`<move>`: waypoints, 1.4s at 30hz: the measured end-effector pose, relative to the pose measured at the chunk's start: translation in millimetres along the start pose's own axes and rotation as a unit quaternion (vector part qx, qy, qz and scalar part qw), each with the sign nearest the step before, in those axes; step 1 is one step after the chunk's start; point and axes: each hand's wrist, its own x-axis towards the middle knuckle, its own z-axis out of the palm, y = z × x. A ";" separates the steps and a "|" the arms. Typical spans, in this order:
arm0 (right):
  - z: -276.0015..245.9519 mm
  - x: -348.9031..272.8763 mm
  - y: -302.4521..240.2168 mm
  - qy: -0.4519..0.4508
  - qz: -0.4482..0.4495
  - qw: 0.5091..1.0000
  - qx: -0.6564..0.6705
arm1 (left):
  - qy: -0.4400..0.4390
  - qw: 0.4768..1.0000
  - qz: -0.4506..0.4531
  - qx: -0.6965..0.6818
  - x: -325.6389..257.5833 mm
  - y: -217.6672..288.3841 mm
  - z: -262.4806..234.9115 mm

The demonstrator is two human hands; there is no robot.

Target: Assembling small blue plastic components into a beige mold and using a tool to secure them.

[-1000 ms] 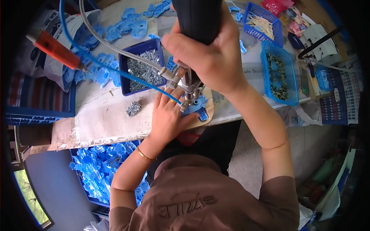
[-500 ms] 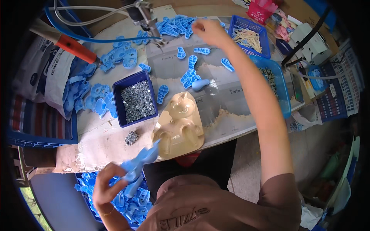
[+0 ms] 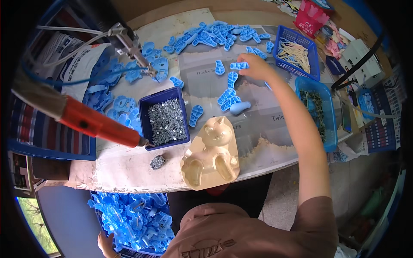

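My right hand [image 3: 257,68] reaches over the far part of the table, thumb and fingers closed around a small blue plastic limb piece [image 3: 239,66]. Several similar ribbed blue pieces lie nearby, with a smooth rounded blue piece [image 3: 240,107] below them. My left hand [image 3: 106,244] is low on the left, fingers apart and nothing visible in it, at the edge of a bin heaped with blue molded plastic parts [image 3: 133,219]. A tan bear-shaped mold [image 3: 215,159] with hollow leg cavities sits at the table's front edge, touched by neither hand.
A dark blue tray [image 3: 187,129] of small metal bits stands left of the mold, beside a small metal clump [image 3: 157,162]. An orange-handled tool [image 3: 99,122] and a metal nozzle tool [image 3: 133,49] hang at left. A blue basket [image 3: 316,71] and a translucent blue tub [image 3: 329,129] stand right.
My left hand has gone down to the bin and no longer holds its blue part. My right hand has left the far pile for a nearer limb piece. The view has shifted.
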 end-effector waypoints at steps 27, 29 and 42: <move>98.9 158.7 -83.5 0.097 -0.067 0.993 0.008 | 0.189 0.617 0.642 -0.414 -114.6 429.7 -196.2; 124.3 178.3 -95.2 0.115 -0.073 0.990 -0.028 | 0.206 0.636 0.619 -0.413 -108.3 426.0 -195.8; 27.4 59.1 -115.0 -0.057 -0.093 0.980 0.168 | 0.278 0.634 0.648 -0.319 -101.1 396.3 -166.9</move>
